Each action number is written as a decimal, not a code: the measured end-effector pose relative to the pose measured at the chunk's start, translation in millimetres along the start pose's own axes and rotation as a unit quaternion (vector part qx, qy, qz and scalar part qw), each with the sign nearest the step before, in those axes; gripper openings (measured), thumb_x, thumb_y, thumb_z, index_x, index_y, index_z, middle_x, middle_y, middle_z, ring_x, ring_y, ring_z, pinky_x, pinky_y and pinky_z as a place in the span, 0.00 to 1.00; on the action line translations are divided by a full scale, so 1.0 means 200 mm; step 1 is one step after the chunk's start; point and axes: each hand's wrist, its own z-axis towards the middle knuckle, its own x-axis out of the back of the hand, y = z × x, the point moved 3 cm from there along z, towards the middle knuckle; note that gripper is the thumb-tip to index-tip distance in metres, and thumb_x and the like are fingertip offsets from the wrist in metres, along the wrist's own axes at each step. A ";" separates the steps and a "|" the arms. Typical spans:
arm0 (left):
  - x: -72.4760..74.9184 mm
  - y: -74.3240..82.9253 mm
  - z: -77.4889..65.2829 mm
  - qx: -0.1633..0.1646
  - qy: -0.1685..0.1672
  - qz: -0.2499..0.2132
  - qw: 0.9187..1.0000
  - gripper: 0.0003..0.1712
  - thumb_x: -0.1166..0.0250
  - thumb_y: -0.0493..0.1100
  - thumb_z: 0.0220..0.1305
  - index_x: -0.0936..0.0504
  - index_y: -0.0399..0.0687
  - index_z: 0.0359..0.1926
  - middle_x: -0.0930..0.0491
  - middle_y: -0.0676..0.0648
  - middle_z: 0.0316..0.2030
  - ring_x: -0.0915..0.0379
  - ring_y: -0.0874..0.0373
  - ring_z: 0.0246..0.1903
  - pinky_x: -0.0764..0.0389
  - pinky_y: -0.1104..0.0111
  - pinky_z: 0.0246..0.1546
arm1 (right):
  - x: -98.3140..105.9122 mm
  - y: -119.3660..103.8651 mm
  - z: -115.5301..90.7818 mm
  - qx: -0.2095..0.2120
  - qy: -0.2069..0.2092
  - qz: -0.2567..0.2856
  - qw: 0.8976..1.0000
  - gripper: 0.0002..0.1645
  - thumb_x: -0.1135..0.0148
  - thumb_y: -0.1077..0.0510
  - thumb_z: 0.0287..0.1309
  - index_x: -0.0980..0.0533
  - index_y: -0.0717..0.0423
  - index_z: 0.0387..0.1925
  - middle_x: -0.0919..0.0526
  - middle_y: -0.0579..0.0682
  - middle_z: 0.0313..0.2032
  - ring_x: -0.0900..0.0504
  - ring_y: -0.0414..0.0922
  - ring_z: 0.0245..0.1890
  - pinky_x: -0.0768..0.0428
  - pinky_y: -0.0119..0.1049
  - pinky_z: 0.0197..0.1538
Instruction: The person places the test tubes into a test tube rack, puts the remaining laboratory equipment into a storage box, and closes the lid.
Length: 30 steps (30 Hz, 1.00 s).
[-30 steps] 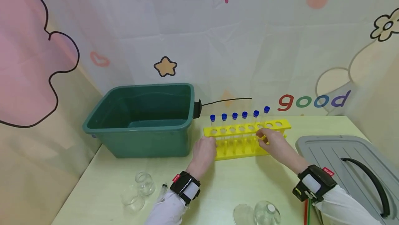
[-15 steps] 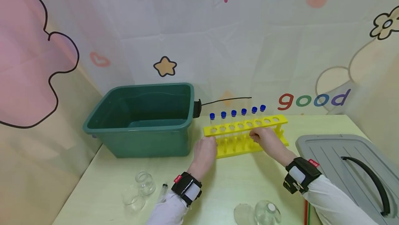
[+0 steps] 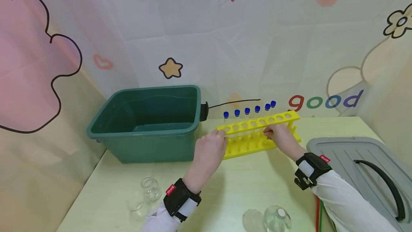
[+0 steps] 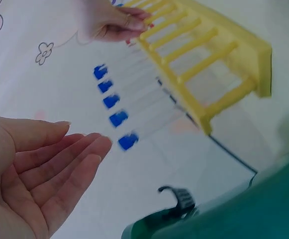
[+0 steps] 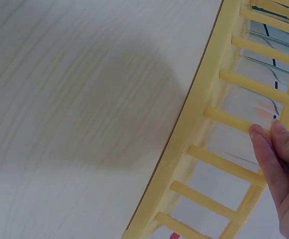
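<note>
Since the earlier frame, the rack point(image 3: 251, 149) has slid a little forward and to the right, and the left hand point(image 3: 210, 149) has moved forward by its left end. Its long axis runs crosswise ahead of both sets of fingers, the right end angled farther off. The right hand point(image 3: 280, 137) is the nearer one: its thumb and finger appear pinched on the top bar, just right of the rack's middle. The left fingers are gently bent, thumb apart from them, holding nothing; in the left wrist view the tubes' tops lie just beyond these fingertips. I cannot tell whether any of them brushes the rack.

Counted: one rack with eight holes; six blue-capped tubes point(image 3: 247, 111), in its left six. One bin point(image 3: 151, 148), left of the left fingers; one lid point(image 3: 347, 182), right of the right fingers. Closer to the body than either hand: two glasses point(image 3: 151, 189) on the left, one flask point(image 3: 277, 217) with a round clear shape point(image 3: 252, 220) beside it, and two sticks point(image 3: 318, 214) by the right sleeve point(image 3: 344, 200).
</note>
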 end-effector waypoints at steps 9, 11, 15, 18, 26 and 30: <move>0.13 -0.16 0.01 -0.029 0.122 -0.022 0.992 0.10 0.32 0.36 0.51 0.19 0.36 0.35 0.26 0.43 0.32 0.30 0.51 0.32 0.25 0.68 0.29 | 0.06 0.13 0.05 -0.035 0.013 0.003 0.999 0.07 0.42 0.73 0.52 0.23 0.72 0.35 0.22 0.59 0.31 0.26 0.51 0.27 0.23 0.44 0.36; 0.13 -0.22 0.01 -0.025 0.134 -0.008 0.991 0.13 0.30 0.37 0.49 0.20 0.35 0.36 0.26 0.41 0.33 0.30 0.49 0.34 0.26 0.66 0.29 | 0.08 0.15 0.06 -0.032 0.016 0.001 0.999 0.06 0.42 0.73 0.52 0.23 0.72 0.34 0.21 0.60 0.30 0.26 0.51 0.26 0.23 0.44 0.35; 0.11 -0.31 -0.01 -0.003 0.124 0.021 0.992 0.17 0.29 0.44 0.49 0.23 0.34 0.33 0.27 0.41 0.29 0.30 0.48 0.29 0.28 0.64 0.23 | 0.11 0.20 0.07 -0.028 0.028 -0.008 0.999 0.05 0.41 0.73 0.51 0.23 0.73 0.32 0.21 0.61 0.29 0.25 0.51 0.25 0.23 0.44 0.35; 0.08 -0.36 -0.03 0.001 0.111 0.047 0.993 0.18 0.31 0.48 0.51 0.23 0.36 0.27 0.28 0.44 0.21 0.30 0.49 0.22 0.30 0.64 0.20 | 0.13 0.24 0.08 -0.035 0.035 -0.015 0.999 0.05 0.41 0.73 0.51 0.22 0.72 0.32 0.21 0.61 0.28 0.25 0.51 0.25 0.23 0.45 0.34; 0.02 -0.41 -0.04 -0.004 0.081 0.075 0.994 0.21 0.35 0.49 0.55 0.32 0.43 0.16 0.40 0.51 0.10 0.35 0.54 0.14 0.34 0.65 0.19 | 0.16 0.31 0.09 -0.052 0.054 -0.017 0.997 0.05 0.41 0.72 0.52 0.22 0.73 0.32 0.21 0.62 0.29 0.25 0.52 0.25 0.24 0.46 0.34; 0.01 -0.41 -0.04 0.003 0.076 0.050 0.996 0.20 0.34 0.48 0.54 0.33 0.43 0.16 0.41 0.52 0.10 0.36 0.55 0.14 0.35 0.66 0.20 | 0.17 0.38 0.08 -0.063 0.073 -0.020 0.995 0.04 0.40 0.71 0.52 0.22 0.72 0.30 0.21 0.61 0.27 0.25 0.51 0.23 0.24 0.46 0.32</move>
